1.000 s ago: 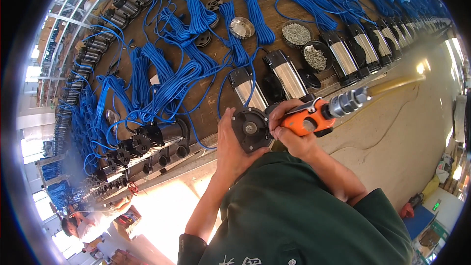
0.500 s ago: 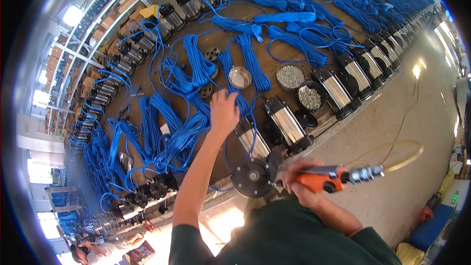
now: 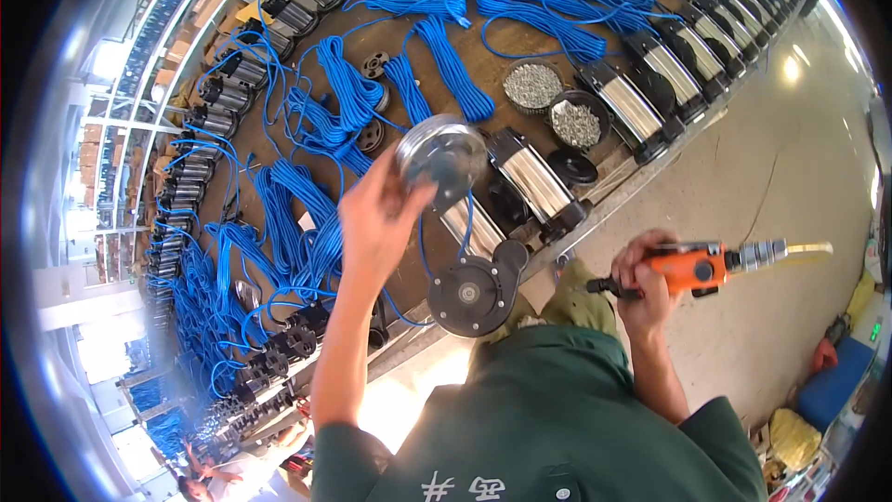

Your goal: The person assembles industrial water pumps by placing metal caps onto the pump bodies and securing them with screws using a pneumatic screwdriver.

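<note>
My left hand (image 3: 376, 214) is raised over the bench, its fingers closed on the edge of a round, shallow metal dish (image 3: 437, 141) that is tilted. In my right hand (image 3: 646, 279) is an orange air screwdriver (image 3: 692, 270), held out over the floor with its bit toward the left and a yellow hose at its other end. Below the dish lies a pump with a silver body (image 3: 472, 225) and a round black end (image 3: 469, 297) ringed with screws, at the bench edge nearest me. The screwdriver touches no pump.
Blue cable bundles (image 3: 455, 65) cover much of the brown bench (image 3: 437, 33). Two bowls of small metal parts (image 3: 532, 85) (image 3: 576, 124) stand beside more silver pumps (image 3: 618, 102) along the right edge. A yellow bag (image 3: 794, 437) lies on the right; another person (image 3: 232, 474) is at lower left.
My left hand has taken the metal dish off the bench and lifted it toward me. My right hand has moved right with the screwdriver, away from the pump's black end.
</note>
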Tool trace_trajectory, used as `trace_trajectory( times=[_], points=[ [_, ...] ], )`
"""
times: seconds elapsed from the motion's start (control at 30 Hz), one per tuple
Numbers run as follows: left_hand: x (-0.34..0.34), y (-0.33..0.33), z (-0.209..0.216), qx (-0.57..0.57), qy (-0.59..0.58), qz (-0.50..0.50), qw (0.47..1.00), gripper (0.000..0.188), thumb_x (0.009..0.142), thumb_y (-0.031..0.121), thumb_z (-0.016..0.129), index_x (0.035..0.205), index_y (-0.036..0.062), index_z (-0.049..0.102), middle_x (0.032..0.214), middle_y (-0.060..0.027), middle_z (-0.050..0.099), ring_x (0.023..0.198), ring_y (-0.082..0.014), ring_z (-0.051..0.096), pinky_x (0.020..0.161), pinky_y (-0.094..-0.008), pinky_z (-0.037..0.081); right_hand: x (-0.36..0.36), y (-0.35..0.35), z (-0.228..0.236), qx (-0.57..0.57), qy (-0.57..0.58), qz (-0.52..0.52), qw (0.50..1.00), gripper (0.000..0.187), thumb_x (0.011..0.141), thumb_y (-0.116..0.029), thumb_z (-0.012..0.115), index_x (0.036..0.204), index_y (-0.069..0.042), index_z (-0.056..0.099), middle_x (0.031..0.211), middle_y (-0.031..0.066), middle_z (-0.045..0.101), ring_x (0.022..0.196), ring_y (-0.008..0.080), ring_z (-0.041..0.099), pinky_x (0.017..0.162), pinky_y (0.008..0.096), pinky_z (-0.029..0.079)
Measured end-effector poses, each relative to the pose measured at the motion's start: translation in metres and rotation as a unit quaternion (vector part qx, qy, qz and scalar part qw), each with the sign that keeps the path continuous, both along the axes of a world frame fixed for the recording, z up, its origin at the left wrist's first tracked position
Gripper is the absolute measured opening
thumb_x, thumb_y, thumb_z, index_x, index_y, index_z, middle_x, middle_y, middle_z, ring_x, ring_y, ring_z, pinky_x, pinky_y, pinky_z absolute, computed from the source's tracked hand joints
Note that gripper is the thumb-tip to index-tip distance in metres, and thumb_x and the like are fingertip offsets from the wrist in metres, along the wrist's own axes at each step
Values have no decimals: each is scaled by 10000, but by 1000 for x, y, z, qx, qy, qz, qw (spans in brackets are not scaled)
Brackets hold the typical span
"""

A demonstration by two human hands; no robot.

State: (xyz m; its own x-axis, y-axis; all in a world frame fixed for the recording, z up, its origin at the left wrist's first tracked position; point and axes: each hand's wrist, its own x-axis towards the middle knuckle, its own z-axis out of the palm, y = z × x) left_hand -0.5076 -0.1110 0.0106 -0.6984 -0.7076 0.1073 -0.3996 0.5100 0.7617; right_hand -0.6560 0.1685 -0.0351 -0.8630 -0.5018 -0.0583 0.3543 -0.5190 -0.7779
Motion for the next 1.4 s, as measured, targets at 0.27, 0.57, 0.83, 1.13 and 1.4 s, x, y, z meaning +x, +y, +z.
trace_trajectory(
  times=[0.27,0.57,0.83,1.13,1.4],
  points=[
    [72,102,16,91,-111,56,988,479,786,153,763,1184,-56,595,888,-83,528,573,-91,522,503,-237,437,-4,-32,-7,-27,-6,54,998,317,743,45,517,1057,14,493,826,108,558,608,169,542,564,283,456],
    [57,120,-3,-98,-173,-103,975,813,599,265,861,1272,-11,497,1344,-234,414,1208,-413,433,986,-451,400,7,-31,-14,-8,-54,95,994,295,728,45,508,1022,18,513,821,103,570,600,165,552,565,280,463],
    [64,125,-13,-76,-139,-49,986,838,546,231,875,1257,9,490,1256,-207,439,1099,-394,511,899,-439,472,6,-17,-24,43,-77,55,995,305,724,6,538,1028,11,524,800,92,557,583,155,524,565,292,447],
    [63,133,-21,-97,-150,-30,983,913,516,245,893,1295,51,458,1295,-221,398,1156,-414,456,934,-471,440,7,-6,-29,37,-101,37,994,285,739,18,530,1024,11,524,799,92,547,595,167,521,562,301,442],
    [11,99,26,-129,-87,-47,987,566,682,227,800,1153,4,580,1201,-177,550,1091,-308,553,926,-382,438,-13,12,-39,27,-113,-4,993,293,711,45,537,1001,3,526,805,100,569,583,184,550,528,294,441]
  ],
)
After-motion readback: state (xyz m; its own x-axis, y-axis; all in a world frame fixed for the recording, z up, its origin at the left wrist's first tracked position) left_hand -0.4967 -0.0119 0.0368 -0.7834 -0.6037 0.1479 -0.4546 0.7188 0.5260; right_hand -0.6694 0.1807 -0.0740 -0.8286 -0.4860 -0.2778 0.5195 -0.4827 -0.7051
